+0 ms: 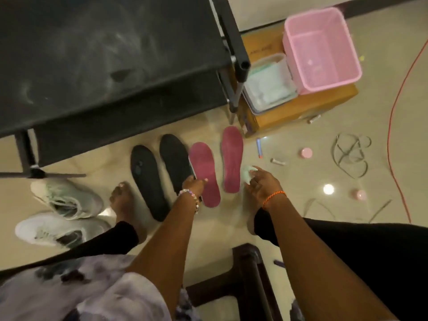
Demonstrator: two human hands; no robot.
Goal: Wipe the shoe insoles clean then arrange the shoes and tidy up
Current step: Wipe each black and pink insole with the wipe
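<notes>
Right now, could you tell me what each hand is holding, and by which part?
The right hand grips a crumpled pale wipe by its near end. The left hand only touches a pink insole.

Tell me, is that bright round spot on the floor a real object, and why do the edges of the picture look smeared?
Head view: the bright spot looks like lamp glare on the glossy floor, not an object; the wide lens bends and softens the edges, so the black rack and pink basket look blurred, while the pink insoles near the centre are sharper.
</notes>
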